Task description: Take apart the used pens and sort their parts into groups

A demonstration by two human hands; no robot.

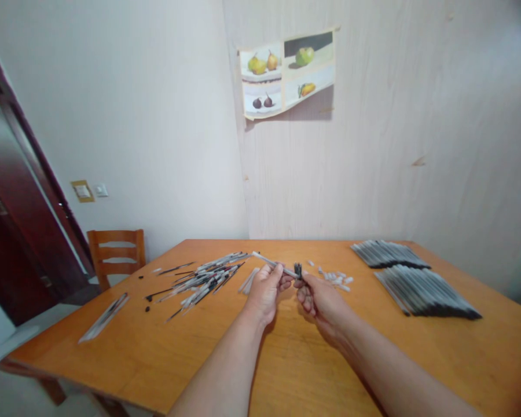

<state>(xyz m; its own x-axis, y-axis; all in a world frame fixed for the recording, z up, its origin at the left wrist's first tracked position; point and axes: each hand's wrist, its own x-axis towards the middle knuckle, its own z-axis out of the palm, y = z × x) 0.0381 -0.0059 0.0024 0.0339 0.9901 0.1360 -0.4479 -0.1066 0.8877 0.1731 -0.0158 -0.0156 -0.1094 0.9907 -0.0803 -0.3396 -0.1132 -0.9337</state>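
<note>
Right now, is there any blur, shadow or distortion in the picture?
Head view: soft focus blurs fine detail on the pale tube in the left hand; the poster casts a shadow below; the door leans, seemingly from wide-angle distortion; the right corners darken.

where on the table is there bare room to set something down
The table's widest bare patch is near left, between the leftmost bundle and the left forearm. Another lies between the white bits and the pen rows. Crowded: the pen pile, the rows and the white bits.
</note>
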